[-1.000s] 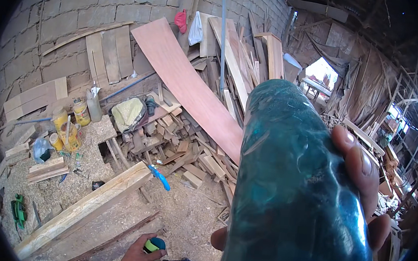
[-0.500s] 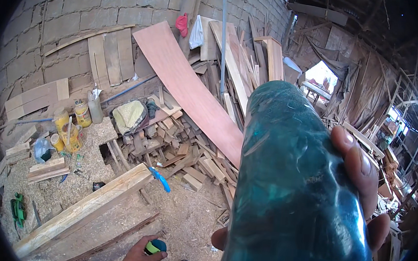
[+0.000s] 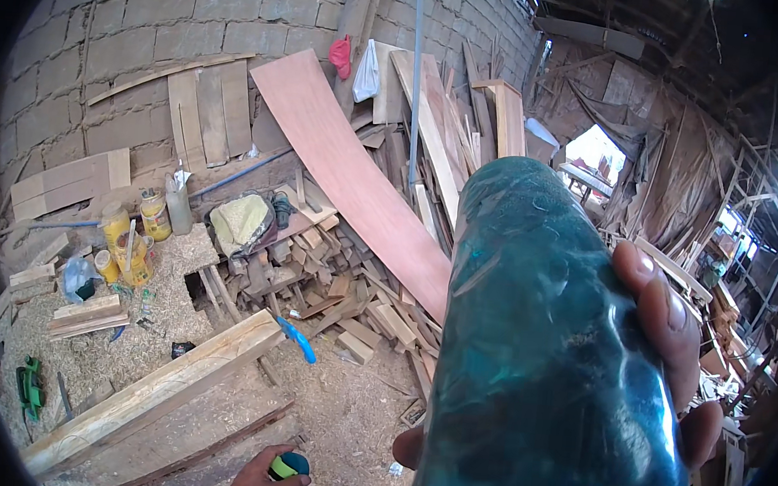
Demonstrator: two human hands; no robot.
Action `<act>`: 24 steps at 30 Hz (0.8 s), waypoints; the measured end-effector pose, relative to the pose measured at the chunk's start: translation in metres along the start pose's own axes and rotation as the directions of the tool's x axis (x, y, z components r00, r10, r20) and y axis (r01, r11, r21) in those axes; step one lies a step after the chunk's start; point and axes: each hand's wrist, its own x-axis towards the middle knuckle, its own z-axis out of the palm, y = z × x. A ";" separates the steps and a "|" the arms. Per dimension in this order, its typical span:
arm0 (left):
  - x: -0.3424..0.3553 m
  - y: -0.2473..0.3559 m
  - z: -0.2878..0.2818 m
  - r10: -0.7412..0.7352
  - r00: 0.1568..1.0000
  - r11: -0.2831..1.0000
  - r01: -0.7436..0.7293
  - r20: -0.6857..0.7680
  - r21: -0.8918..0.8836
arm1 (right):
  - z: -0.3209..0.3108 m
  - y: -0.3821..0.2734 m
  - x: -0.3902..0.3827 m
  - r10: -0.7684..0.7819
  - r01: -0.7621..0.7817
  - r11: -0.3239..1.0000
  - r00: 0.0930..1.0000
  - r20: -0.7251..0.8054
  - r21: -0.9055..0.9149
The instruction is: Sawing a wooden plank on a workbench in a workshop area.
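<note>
R hand (image 3: 674, 334) curls firmly round the big teal bottle (image 3: 559, 348), tilted up close to cam. L hand (image 3: 260, 482), low & half-closed, grips a small lime-&-dark-teal obj (image 3: 291, 465), nr the thick timber beam (image 3: 158, 394)!

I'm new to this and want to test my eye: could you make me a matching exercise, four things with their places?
Things:
1. Glossy, translucent teal cylinder
2. Small lime-green and dark rounded object
3. White hanging bag
4. Long pinkish wooden sheet

Places:
A. Beside a red hanging item
B. In the left hand
C. Sloping before the grey block wall
D. In the right hand

Pairs: 1-D, 2-B, 3-A, 4-C.
</note>
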 end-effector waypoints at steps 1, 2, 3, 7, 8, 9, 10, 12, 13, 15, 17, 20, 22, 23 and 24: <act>0.000 -0.002 0.000 0.009 1.000 1.000 -0.009 0.000 0.002 | -0.001 -0.001 0.001 -0.001 0.001 1.000 1.000 0.002 0.002; -0.001 -0.004 0.000 0.017 1.000 1.000 -0.017 0.001 0.004 | 0.001 -0.001 0.001 -0.001 0.001 1.000 1.000 0.003 0.002; -0.001 -0.006 0.000 0.026 1.000 1.000 -0.026 0.003 0.006 | 0.001 -0.001 0.001 -0.004 0.004 1.000 1.000 0.005 0.004; -0.003 -0.012 0.002 0.047 0.999 0.999 -0.047 -0.018 0.023 | 0.003 -0.003 0.003 -0.013 0.013 1.000 1.000 0.017 0.013; -0.003 -0.012 0.002 0.048 0.999 0.999 -0.047 -0.019 0.023 | 0.004 -0.003 0.003 -0.014 0.014 1.000 1.000 0.018 0.011; -0.004 -0.012 0.003 0.041 0.999 0.999 -0.041 -0.020 0.009 | 0.004 -0.003 0.004 -0.013 0.012 1.000 1.000 0.022 0.013; -0.004 -0.011 0.003 0.034 0.999 0.999 -0.034 -0.020 -0.007 | 0.004 -0.003 0.004 -0.014 0.014 1.000 1.000 0.022 0.013; -0.007 -0.007 0.004 0.021 1.000 1.000 -0.022 -0.023 -0.023 | 0.004 -0.003 0.005 -0.015 0.015 1.000 0.999 0.032 0.020; -0.008 -0.004 0.003 0.004 1.000 1.000 -0.004 -0.017 -0.021 | 0.004 -0.003 0.004 -0.013 0.013 1.000 0.999 0.032 0.018; -0.011 0.003 0.000 -0.037 0.999 0.999 0.037 -0.006 -0.020 | 0.007 -0.002 0.001 -0.005 0.004 1.000 0.999 0.042 0.023; -0.014 0.009 -0.005 -0.082 0.997 0.997 0.082 -0.015 -0.001 | 0.011 -0.001 -0.004 -0.008 0.006 0.999 0.998 0.061 0.034; -0.017 0.015 -0.012 -0.185 0.982 0.982 0.186 -0.037 0.037 | 0.018 0.001 -0.018 0.020 -0.024 0.999 0.995 0.096 0.044; -0.016 0.016 -0.016 -0.123 0.990 0.992 0.121 -0.067 -0.036 | 0.024 0.004 -0.030 0.044 -0.052 0.997 0.990 0.131 0.056; -0.015 0.016 -0.018 -0.097 0.991 0.993 0.091 -0.087 -0.070 | 0.028 0.006 -0.038 0.054 -0.063 0.996 0.987 0.149 0.062; -0.013 0.016 -0.021 -0.072 0.991 0.993 0.061 -0.111 -0.101 | 0.032 0.008 -0.046 0.060 -0.072 0.995 0.985 0.161 0.070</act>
